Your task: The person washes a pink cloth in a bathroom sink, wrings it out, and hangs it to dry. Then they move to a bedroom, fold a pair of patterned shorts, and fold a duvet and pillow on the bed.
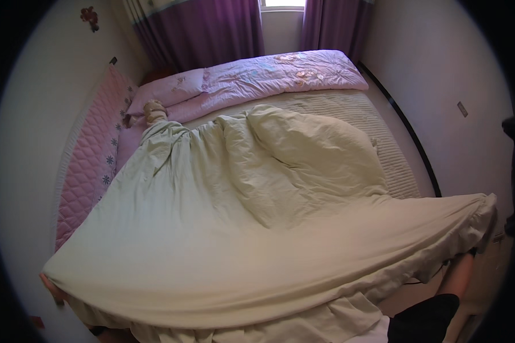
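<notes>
A pale green fabric cover (223, 240), probably a duvet cover or fitted sheet, is stretched between my two hands. At the lower left, my left hand (53, 288) grips one corner of it. My right forearm (457, 272), with a dark band at the wrist, reaches up at the right; the hand itself is hidden behind the raised opposite corner, which is pulled taut. A gathered, ruffled edge hangs down towards me. Farther off, the cloth lies bunched in a puffy heap (317, 145) on the bed.
A ribbed pale green mattress cover (395, 163) shows beyond the heap. Folded pink quilted bedding (274, 77) lies along the far side, with a pink pillow (176, 88) and a tan plush object (155, 112). A pink quilted panel (86, 171) lines the left wall. Purple curtains (206, 34) flank a window.
</notes>
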A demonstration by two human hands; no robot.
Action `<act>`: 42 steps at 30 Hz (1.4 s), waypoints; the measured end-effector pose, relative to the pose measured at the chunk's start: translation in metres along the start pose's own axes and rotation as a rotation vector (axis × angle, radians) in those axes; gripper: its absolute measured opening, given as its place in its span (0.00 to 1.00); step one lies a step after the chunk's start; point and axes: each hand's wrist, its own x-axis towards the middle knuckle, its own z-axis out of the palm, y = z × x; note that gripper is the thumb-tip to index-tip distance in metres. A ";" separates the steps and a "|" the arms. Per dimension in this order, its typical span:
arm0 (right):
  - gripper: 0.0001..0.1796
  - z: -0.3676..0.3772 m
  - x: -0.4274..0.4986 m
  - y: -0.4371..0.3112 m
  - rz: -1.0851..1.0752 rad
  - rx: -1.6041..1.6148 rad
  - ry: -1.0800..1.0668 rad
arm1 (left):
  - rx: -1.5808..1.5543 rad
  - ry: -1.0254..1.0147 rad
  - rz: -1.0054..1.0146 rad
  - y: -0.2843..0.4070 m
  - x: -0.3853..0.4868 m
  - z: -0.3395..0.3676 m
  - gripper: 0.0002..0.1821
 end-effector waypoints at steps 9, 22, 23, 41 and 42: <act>0.22 0.029 0.187 0.070 0.400 -1.534 -0.167 | 0.153 -0.741 -0.405 -0.030 -0.020 0.125 0.27; 0.25 0.430 0.289 0.131 0.178 0.166 -0.468 | -0.581 -0.834 -0.402 0.102 -0.098 0.596 0.29; 0.25 0.452 0.286 0.135 0.074 0.109 -0.374 | -0.511 -0.854 -0.384 0.121 -0.130 0.622 0.30; 0.35 0.064 0.252 0.536 0.499 -1.259 0.337 | 0.700 -0.457 -1.446 -0.326 -0.524 0.308 0.30; 0.39 0.058 0.251 0.542 0.385 -1.302 0.317 | 0.619 -0.427 -1.543 -0.335 -0.551 0.300 0.32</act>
